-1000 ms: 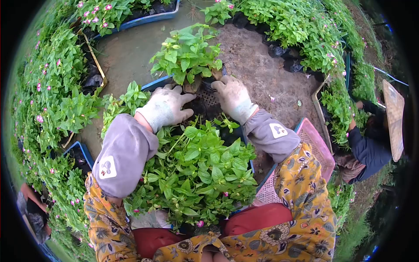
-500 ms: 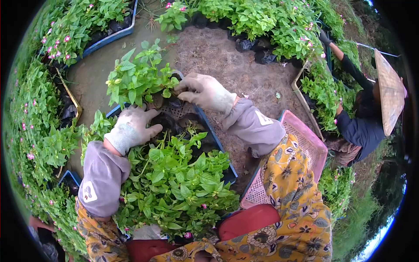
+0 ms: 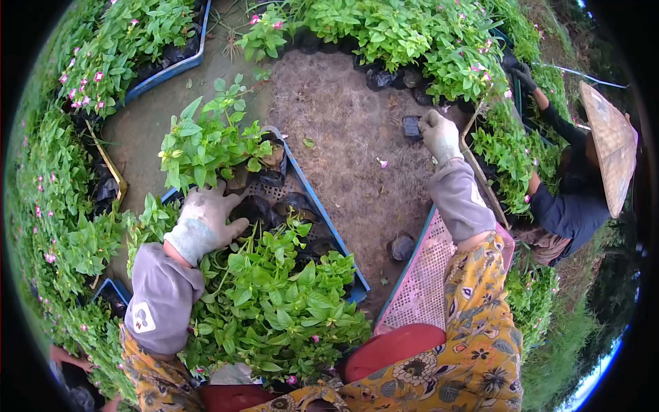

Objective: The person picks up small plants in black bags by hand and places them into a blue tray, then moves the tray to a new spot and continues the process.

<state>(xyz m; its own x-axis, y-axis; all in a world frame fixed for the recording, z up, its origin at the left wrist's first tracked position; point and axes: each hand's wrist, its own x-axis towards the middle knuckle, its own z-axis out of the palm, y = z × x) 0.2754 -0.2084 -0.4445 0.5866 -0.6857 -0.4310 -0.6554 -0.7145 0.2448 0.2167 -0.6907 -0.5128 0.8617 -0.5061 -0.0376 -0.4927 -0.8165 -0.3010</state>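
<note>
My left hand (image 3: 209, 216), in a pale work glove, reaches into a blue tray (image 3: 312, 196) with its thumb and fingers apart. Its fingertips lie against the base of a leafy green plant (image 3: 206, 141) near black plastic pots (image 3: 257, 213). Off to the right, my gloved right hand (image 3: 441, 136) is curled at the edge of a small black plastic pot (image 3: 412, 128) above the brown ground; its fingers appear closed on the pot. More leafy plants (image 3: 281, 295) fill the near part of the tray.
A pink perforated crate (image 3: 419, 275) stands by my right knee. A black pot (image 3: 401, 247) sits on the ground beside it. Potted flowering plants (image 3: 384, 31) line the back. At right, a person in a conical hat (image 3: 607, 147) reaches among plants.
My right hand has moved from the tray plants out to the right and now has a black pot at its fingers. My left hand has stayed almost in place.
</note>
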